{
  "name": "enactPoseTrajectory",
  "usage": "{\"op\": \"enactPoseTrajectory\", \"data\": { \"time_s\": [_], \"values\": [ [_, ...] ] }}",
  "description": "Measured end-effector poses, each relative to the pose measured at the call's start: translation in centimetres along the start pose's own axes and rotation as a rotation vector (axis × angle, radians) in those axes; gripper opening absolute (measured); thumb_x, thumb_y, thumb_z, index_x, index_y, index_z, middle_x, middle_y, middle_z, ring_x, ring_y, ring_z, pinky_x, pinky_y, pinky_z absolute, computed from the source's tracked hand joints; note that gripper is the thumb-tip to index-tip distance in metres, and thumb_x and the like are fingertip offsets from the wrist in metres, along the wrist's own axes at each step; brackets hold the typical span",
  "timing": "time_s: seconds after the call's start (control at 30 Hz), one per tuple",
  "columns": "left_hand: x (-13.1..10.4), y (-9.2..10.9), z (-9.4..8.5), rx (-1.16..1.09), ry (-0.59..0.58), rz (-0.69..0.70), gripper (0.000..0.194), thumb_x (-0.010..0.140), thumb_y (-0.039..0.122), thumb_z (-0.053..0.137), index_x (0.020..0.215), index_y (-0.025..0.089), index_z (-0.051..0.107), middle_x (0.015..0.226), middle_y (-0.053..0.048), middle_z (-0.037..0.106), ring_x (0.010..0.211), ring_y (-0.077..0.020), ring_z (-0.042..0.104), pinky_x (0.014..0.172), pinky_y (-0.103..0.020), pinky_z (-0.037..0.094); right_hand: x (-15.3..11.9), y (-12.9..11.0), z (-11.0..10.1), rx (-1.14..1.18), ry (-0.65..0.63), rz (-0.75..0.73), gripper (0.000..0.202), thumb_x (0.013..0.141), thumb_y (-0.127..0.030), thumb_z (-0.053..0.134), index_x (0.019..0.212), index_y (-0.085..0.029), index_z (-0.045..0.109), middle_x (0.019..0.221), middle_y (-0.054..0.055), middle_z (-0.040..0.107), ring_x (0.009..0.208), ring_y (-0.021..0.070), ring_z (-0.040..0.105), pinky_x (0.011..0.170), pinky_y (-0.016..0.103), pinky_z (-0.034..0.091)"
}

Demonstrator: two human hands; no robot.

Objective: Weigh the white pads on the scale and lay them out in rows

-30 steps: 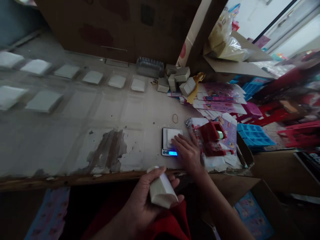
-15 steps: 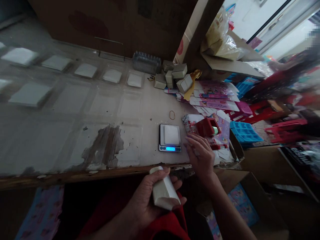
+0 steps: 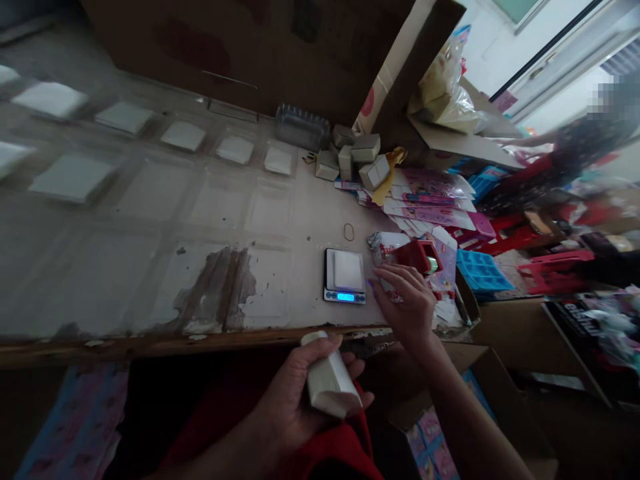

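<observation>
My left hand (image 3: 300, 380) is wrapped round a thick stack of white paper pieces (image 3: 330, 383) below the table's front edge. A small digital scale (image 3: 345, 295) with a lit blue display stands near that edge, and a white square stack (image 3: 349, 270) lies on its plate. Just right of the scale hovers my right hand (image 3: 407, 300), its fingers apart and nothing visible in them. A red tape dispenser (image 3: 417, 255) sits behind that hand. A rubber band (image 3: 349, 231) lies on the table behind the scale.
Clear plastic trays (image 3: 270, 203), several with white stacks, cover the table's left part. Small bundled blocks (image 3: 366, 148) and pink printed sheets (image 3: 435, 203) lie at the back right. A large cardboard box (image 3: 240, 50) stands behind. A person (image 3: 575, 157) is at the upper right.
The view has shifted slightly, so the table things appear a little further right. My left hand still holds the stack, and my right hand remains beside the scale.
</observation>
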State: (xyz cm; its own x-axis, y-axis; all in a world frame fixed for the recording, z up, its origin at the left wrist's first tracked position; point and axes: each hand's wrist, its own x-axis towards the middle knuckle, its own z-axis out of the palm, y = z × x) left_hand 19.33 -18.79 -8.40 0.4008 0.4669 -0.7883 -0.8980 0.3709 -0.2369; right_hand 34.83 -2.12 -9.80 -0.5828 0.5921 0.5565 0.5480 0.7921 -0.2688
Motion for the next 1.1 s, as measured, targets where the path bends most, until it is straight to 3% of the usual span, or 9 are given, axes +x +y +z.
{"op": "enactPoseTrajectory", "data": {
  "time_s": [0.13, 0.23, 0.47, 0.6, 0.7, 0.8, 0.93, 1.1],
  "values": [
    [-0.1, 0.4, -0.2, -0.008, -0.01, -0.005, 0.036, 0.073, 0.022, 0.078, 0.104, 0.016, 0.061, 0.097, -0.013, 0.067, 0.089, -0.0257, 0.068, 0.089, -0.059, 0.053, 0.4, 0.3, 0.6, -0.098, -0.183, -0.046, 0.012, 0.086, -0.025, 0.068, 0.097, -0.025, 0.074, 0.091, 0.002, 0.075, 0.087, 0.0204, 0.065, 0.08, 0.038, 0.047],
    [0.0, 0.8, -0.2, -0.012, 0.002, -0.01, 0.038, 0.071, 0.021, 0.079, 0.103, 0.015, 0.06, 0.098, -0.013, 0.067, 0.088, -0.025, 0.069, 0.09, -0.059, 0.054, 0.6, 0.3, 1.3, -0.14, -0.309, -0.098, 0.012, 0.086, -0.027, 0.068, 0.095, -0.025, 0.075, 0.092, 0.002, 0.075, 0.086, 0.0205, 0.063, 0.082, 0.038, 0.043],
    [0.2, 1.2, 0.0, -0.014, -0.001, -0.009, 0.038, 0.07, 0.021, 0.08, 0.103, 0.017, 0.061, 0.1, -0.013, 0.068, 0.091, -0.0262, 0.069, 0.092, -0.059, 0.052, 2.7, 0.8, 2.6, -0.165, -0.44, -0.049, 0.01, 0.087, -0.031, 0.068, 0.085, -0.026, 0.077, 0.082, 0.001, 0.073, 0.08, 0.0189, 0.06, 0.076, 0.035, 0.039],
    [0.6, 1.5, 0.4, -0.004, -0.076, -0.008, 0.038, 0.073, 0.02, 0.078, 0.107, 0.017, 0.061, 0.101, -0.012, 0.068, 0.094, -0.027, 0.069, 0.092, -0.061, 0.051, 4.5, 0.7, 3.0, -0.194, -0.641, -0.119, 0.015, 0.087, -0.027, 0.067, 0.073, -0.024, 0.074, 0.072, 0.002, 0.069, 0.077, 0.0191, 0.058, 0.074, 0.035, 0.035],
    [0.9, 1.9, 0.7, -0.008, -0.153, 0.024, 0.04, 0.074, 0.02, 0.076, 0.11, 0.017, 0.06, 0.101, -0.012, 0.068, 0.095, -0.0264, 0.068, 0.093, -0.06, 0.051, 5.0, 0.3, 3.5, -0.26, -0.714, -0.152, 0.024, 0.084, -0.022, 0.067, 0.06, -0.021, 0.066, 0.065, 0.002, 0.067, 0.072, 0.019, 0.056, 0.071, 0.035, 0.032],
    [0.8, 2.1, 0.9, -0.023, -0.163, 0.052, 0.04, 0.075, 0.02, 0.076, 0.111, 0.018, 0.06, 0.101, -0.012, 0.068, 0.094, -0.0255, 0.068, 0.093, -0.059, 0.051, 4.7, 0.2, 4.2, -0.285, -0.679, -0.162, 0.022, 0.08, -0.019, 0.068, 0.059, -0.02, 0.062, 0.063, 0.003, 0.066, 0.072, 0.0193, 0.056, 0.074, 0.037, 0.032],
    [0.6, 1.9, 0.9, -0.032, -0.181, 0.067, 0.035, 0.077, 0.019, 0.074, 0.109, 0.019, 0.06, 0.1, -0.01, 0.069, 0.094, -0.0244, 0.069, 0.095, -0.058, 0.05, 3.5, 1.3, 4.8, -0.193, -0.532, -0.107, 0.017, 0.079, -0.015, 0.064, 0.062, -0.019, 0.065, 0.068, 0.003, 0.069, 0.075, 0.0187, 0.059, 0.079, 0.036, 0.036],
    [1.0, 1.4, 0.4, -0.027, -0.223, 0.143, 0.036, 0.078, 0.018, 0.073, 0.111, 0.02, 0.059, 0.101, -0.01, 0.068, 0.097, -0.0254, 0.069, 0.096, -0.057, 0.049, 2.4, 2.7, 3.0, 0.201, -0.264, 0.288, 0.011, 0.077, -0.019, 0.064, 0.07, -0.019, 0.072, 0.068, 0.001, 0.069, 0.064, 0.0146, 0.06, 0.064, 0.027, 0.044]
  ]
}}
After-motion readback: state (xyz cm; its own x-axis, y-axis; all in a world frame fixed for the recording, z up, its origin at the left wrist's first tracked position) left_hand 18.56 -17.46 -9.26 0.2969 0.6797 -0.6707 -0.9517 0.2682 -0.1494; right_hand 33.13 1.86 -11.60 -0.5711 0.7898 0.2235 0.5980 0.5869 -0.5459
